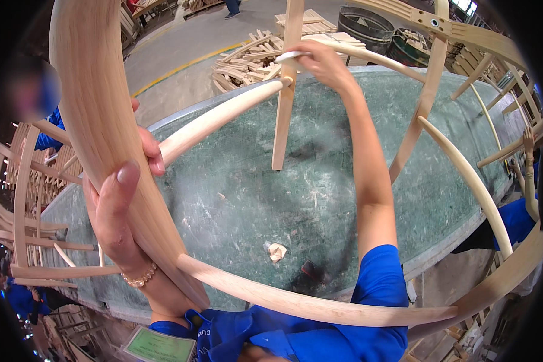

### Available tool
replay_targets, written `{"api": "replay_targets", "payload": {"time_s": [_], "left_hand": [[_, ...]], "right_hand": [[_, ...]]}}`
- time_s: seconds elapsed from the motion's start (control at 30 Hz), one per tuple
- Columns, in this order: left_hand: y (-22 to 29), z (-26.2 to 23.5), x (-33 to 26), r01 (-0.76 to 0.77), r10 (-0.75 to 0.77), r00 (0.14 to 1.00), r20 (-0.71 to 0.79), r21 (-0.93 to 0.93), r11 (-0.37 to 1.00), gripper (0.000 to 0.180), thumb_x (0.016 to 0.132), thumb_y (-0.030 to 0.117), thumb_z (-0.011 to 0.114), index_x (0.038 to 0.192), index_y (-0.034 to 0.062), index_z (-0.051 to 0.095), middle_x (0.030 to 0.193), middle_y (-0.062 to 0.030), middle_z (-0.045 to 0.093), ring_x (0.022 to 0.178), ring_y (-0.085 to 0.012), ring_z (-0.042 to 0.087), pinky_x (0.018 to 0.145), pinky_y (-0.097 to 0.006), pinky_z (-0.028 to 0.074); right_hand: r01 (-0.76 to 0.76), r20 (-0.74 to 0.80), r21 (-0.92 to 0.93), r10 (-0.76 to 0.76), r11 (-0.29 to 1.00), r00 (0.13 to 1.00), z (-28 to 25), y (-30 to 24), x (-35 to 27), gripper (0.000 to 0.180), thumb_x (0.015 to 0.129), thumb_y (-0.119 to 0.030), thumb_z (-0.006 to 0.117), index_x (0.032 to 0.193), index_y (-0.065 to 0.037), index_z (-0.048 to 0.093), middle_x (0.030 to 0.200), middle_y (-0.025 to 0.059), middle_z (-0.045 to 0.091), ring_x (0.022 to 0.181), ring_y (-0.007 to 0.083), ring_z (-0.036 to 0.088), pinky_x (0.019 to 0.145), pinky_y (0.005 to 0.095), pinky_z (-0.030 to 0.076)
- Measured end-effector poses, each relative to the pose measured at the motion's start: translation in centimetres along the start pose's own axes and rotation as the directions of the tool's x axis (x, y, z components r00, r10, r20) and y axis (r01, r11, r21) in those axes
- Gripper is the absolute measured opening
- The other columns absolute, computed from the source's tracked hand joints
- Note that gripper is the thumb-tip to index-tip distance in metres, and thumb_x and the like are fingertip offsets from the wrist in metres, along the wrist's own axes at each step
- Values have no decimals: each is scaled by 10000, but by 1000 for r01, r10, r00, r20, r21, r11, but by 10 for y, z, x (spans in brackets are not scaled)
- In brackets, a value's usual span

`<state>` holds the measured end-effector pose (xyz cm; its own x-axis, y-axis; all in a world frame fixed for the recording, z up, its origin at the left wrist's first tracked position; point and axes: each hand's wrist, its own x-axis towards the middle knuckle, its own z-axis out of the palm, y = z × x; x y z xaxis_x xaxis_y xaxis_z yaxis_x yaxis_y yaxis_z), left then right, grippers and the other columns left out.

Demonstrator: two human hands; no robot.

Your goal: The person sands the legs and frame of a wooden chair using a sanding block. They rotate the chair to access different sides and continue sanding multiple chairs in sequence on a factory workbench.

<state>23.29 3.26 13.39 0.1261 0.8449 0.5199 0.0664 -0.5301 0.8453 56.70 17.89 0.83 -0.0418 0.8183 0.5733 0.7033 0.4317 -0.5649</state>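
Above the green desk (235, 199) you are steadying the pale wooden chair frame (102, 120), your left hand (117, 199) wrapping its fingers around the broad curved rail while your right hand (323, 60) is pinching a small white tool (289, 57) against the leg joint.

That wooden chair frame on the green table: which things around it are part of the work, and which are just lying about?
In the work:
chair frame, gripped by the left hand
white tool, in the right hand at a joint
green table beneath

Lying about:
crumpled scrap on the table
stacked wooden parts on the floor
dark bins
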Motion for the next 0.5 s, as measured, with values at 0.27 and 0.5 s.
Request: {"api": "replay_targets", "payload": {"time_s": [0.27, 0.5], "left_hand": [[3, 5, 5, -3, 2, 1000, -14, -45, 999, 659, 757, 350, 616, 1210, -109, 482, 801, -86, 567, 747, -123, 509, 795, -258, 367], [6, 10, 3, 29, -31, 999, -36, -66, 997, 694, 738, 340, 620, 1223, -133, 471, 802, -89, 569, 740, -122, 510, 770, -270, 376]], "right_hand": [[-86, 88, -412, 133, 907, 987, 32, -8, -4, 245, 756, -96, 652, 972, -183, 730, 875, 101, 675, 836, 291, 648, 734, 398, 509], [-307, -523, 46, 285, 950, 803, 87, 7, -57, 217, 818, -105, 603, 993, -150, 724, 768, 92, 543, 731, 256, 587, 671, 373, 477]]}}
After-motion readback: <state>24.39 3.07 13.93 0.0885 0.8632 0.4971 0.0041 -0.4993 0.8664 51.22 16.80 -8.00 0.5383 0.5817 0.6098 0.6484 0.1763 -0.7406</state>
